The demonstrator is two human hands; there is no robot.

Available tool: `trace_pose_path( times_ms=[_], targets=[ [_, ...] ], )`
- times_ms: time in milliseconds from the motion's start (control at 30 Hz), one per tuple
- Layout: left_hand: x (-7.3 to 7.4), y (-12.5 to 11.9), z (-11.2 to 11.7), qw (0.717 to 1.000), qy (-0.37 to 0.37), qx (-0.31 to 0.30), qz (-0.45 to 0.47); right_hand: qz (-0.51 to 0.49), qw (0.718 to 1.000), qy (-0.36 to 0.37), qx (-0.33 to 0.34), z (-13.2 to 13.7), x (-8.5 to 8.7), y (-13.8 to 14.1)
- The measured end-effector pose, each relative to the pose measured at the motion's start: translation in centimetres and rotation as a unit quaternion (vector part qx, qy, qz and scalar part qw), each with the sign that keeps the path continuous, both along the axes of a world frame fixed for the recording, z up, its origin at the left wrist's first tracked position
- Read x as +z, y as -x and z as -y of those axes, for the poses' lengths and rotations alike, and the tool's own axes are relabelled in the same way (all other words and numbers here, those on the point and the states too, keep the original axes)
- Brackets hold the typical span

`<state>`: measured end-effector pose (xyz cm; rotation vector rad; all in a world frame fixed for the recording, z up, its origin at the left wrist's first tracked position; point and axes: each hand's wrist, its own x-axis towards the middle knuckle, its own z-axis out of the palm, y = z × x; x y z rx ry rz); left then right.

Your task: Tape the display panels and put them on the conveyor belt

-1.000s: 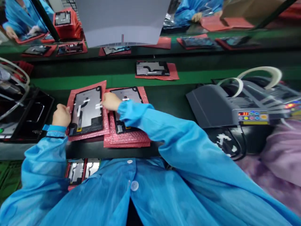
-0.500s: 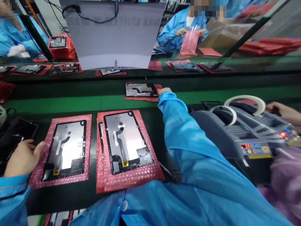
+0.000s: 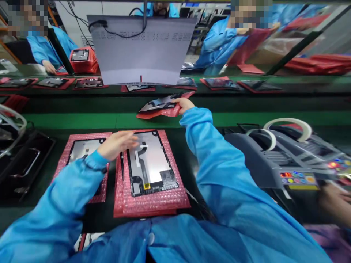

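My right hand (image 3: 185,105) is closed on the right end of a tablet screen panel (image 3: 157,105) and the pink bubble-wrap bag (image 3: 148,114) under it, at the green strip. The panel is tilted, its right end raised. My left hand (image 3: 117,144) is open, fingers stretched out and a little blurred, above the left edge of the near screen panel (image 3: 153,160). That panel lies back side up on stacked pink bubble-wrap bags (image 3: 153,208). Another screen panel (image 3: 82,148) rests on its own pink bag (image 3: 64,157) to the left, partly hidden by my left sleeve.
Grey tape dispensers (image 3: 255,160) with white tape rolls stand at the right, near another person's hand (image 3: 336,201). A black device (image 3: 26,160) lies at the left. A monitor's back (image 3: 142,51) rises ahead, before a shelf of bagged panels (image 3: 223,83). Co-workers sit beyond.
My left hand has moved right from beside the left panel to over the near panel's edge. My right hand has lifted the far panel's right end with its bag.
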<state>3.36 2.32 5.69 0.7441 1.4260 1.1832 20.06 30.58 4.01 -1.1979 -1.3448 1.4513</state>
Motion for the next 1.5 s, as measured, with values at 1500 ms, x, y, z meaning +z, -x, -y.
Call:
trace_pose_path(
  times_ms=[1500],
  targets=[
    [-2.4, 2.9, 1.7, 0.784, -0.204, -0.202, -0.551, 0.163, 0.86, -0.132, -0.465, 26.5, -3.5, -26.0]
  ],
)
